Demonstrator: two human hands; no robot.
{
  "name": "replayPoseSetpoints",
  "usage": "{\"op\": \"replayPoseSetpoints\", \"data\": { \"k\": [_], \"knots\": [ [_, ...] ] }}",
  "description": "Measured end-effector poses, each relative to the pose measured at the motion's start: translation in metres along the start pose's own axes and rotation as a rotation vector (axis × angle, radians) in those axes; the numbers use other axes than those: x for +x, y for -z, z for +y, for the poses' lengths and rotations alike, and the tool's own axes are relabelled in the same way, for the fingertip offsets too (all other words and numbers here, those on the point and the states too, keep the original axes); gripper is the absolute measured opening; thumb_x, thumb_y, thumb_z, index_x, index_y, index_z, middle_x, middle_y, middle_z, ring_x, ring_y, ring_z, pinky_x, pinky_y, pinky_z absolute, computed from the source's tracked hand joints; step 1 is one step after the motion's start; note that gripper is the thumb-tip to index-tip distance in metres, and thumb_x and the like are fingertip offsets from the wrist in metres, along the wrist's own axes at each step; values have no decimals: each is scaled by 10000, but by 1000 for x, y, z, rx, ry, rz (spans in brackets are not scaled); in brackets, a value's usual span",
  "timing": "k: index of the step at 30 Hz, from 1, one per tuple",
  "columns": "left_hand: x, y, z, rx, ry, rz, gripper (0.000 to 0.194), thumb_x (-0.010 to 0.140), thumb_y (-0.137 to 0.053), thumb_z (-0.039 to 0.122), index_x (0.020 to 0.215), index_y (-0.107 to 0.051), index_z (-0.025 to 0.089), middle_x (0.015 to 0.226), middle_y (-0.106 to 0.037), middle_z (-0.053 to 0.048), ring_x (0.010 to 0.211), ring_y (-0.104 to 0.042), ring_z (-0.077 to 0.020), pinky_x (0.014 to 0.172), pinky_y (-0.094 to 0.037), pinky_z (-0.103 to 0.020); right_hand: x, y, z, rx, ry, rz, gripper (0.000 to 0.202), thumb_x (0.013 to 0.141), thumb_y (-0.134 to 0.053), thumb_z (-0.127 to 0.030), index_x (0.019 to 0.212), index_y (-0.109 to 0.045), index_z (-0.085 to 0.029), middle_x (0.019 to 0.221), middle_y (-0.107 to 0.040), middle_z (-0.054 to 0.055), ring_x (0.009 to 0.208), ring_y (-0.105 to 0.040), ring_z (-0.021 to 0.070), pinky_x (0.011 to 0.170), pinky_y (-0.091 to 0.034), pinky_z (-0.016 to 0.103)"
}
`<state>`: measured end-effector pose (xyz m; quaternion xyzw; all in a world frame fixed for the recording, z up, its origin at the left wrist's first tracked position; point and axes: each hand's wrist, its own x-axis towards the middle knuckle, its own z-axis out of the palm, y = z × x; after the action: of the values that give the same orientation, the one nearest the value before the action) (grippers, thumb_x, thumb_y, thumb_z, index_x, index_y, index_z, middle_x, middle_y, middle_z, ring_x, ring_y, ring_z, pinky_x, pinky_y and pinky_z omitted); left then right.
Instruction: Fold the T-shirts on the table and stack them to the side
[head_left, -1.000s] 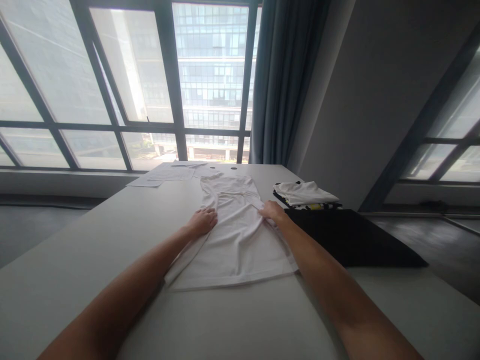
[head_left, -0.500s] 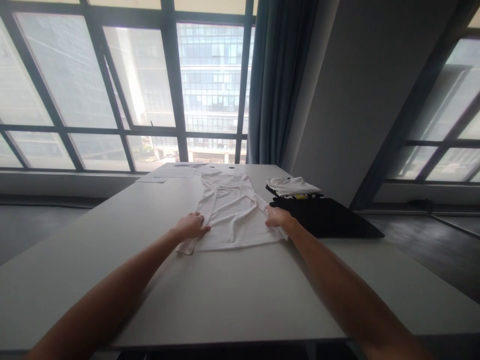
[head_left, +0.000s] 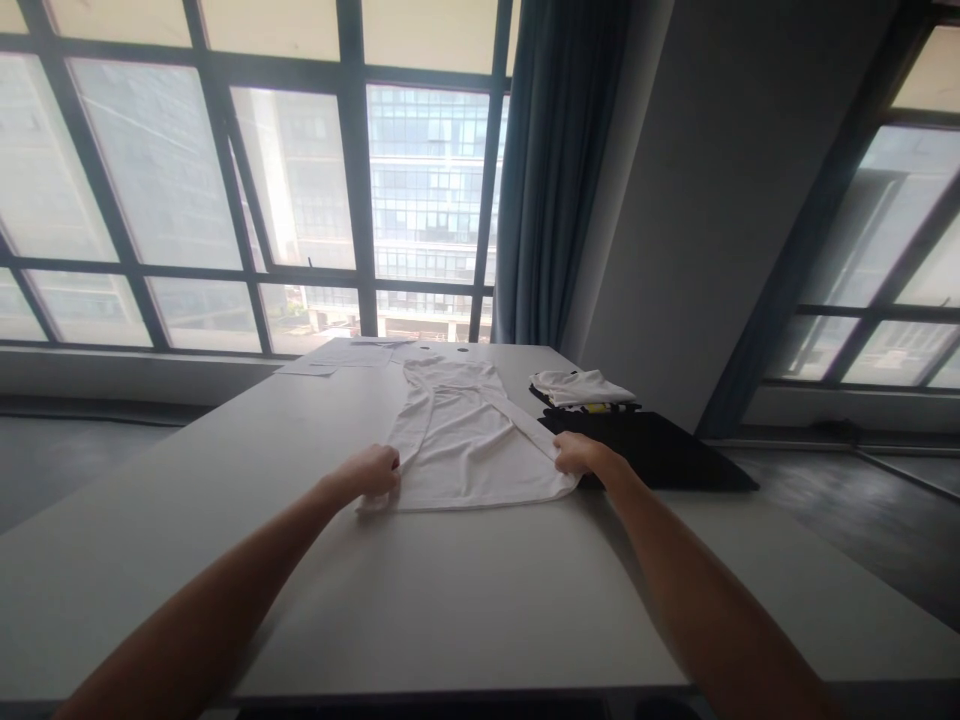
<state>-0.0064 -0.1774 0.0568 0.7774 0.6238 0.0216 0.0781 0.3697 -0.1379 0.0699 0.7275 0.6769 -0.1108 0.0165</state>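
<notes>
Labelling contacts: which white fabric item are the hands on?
The white shirt spread between the left hand and right hand, both touching its side edges. The other, the folded white cloth farther right, has no hand on it.

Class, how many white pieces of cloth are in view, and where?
2: a white garment spread between the left hand and right hand, and a white cloth atop the dark pile at right. More may be hidden there.
</notes>
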Motion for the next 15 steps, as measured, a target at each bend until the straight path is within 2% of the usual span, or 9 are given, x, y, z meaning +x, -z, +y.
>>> {"op": "replayPoseSetpoints", "data": {
  "k": [4,6,9,11,15],
  "knots": [
    [2,7,0,-373,29,81,199,790,-606,310,887,-702,164,820,-721,-60,640,-640,-155,561,-494,-233,-5,15,11,169,7,108,276,690,-632,-124,943,-743,-137,927,-732,119,830,-698,219,648,-490,228],
    [3,8,3,-582,47,65,281,780,-632,382,912,-689,141,762,-691,-45,540,-589,-130,489,-474,-231,-7,16,12,186,-22,60,210,707,-622,-148,876,-746,-137,804,-720,108,731,-688,215,611,-492,245],
    [4,2,9,-786,32,28,354,733,-682,434,880,-689,112,692,-639,-24,502,-531,-113,459,-454,-237,-7,9,9,124,-75,-38,173,710,-615,-156,815,-747,-121,696,-696,118,628,-671,229,571,-501,286],
    [6,-2,12,-837,-13,46,381,717,-694,462,853,-699,107,639,-597,-5,500,-503,-105,456,-429,-229,-5,5,5,67,-75,-7,168,703,-631,-149,816,-752,-118,755,-712,138,695,-690,246,616,-514,295],
    [7,-7,20,-846,-170,217,461,758,-625,534,925,-714,114,596,-529,26,524,-463,-104,475,-363,-221,-3,8,1,-21,-45,138,204,722,-629,-166,871,-764,-133,961,-729,162,918,-694,274,746,-506,299]
  ]
}}
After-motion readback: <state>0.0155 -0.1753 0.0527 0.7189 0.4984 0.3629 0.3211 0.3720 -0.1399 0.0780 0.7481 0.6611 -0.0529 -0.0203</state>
